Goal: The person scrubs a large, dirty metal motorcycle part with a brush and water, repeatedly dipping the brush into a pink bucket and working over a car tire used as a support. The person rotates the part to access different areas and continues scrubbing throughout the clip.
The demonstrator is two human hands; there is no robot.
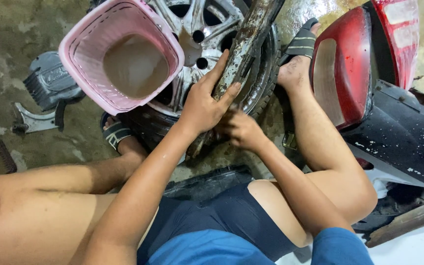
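Rusty, mud-streaked metal forms the long curved part that lies across the alloy wheel on the wet concrete floor. The left hand rests on the lower end of this part, fingers spread, thumb and index finger bracketing it on either side. The right hand sits just beside and below the left hand, fingers curled inward against the underside of the same part; whether it is pinching anything there cannot be told, since the fingertips are hidden. The wheel, with its tyre, lies flat between the person's two sandalled feet. A pink plastic basket holding murky water stands tilted on the left side of the wheel, covering part of the spokes. Left of the basket, a grey engine cover lies on the floor. A red and black motorcycle rear body stands at the right, near the right leg.
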